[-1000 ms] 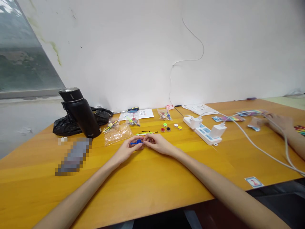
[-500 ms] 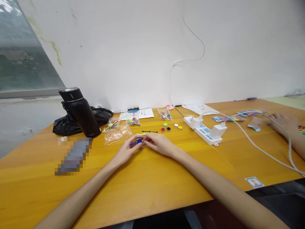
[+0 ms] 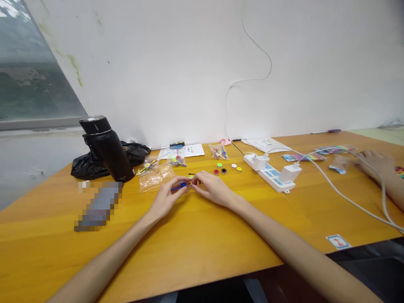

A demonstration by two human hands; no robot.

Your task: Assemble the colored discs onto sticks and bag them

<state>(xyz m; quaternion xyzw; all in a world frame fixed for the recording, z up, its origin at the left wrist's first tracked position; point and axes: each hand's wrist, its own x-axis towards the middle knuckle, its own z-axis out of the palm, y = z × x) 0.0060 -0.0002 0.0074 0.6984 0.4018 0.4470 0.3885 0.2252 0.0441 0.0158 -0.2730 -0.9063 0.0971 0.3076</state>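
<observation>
My left hand (image 3: 166,197) and my right hand (image 3: 213,189) meet over the middle of the orange table (image 3: 195,244). Both pinch a small blue plastic piece (image 3: 182,185) with a round head and a thin stem, held between their fingertips just above the tabletop. A thin yellow-green strip lies under the fingers, mostly hidden. Just beyond my right hand lie several small coloured discs (image 3: 226,169): green, red, black, white, yellow.
A black flask (image 3: 106,147) leans on a black bag (image 3: 94,163) at left. Clear parts bags (image 3: 155,175) lie behind my hands. A white power strip (image 3: 272,173) with cables runs right. Another person's hand (image 3: 375,163) rests at the far right.
Both my hands have shifted slightly away from me with the blue piece. The other person's hand at the right has drawn back to the right.
</observation>
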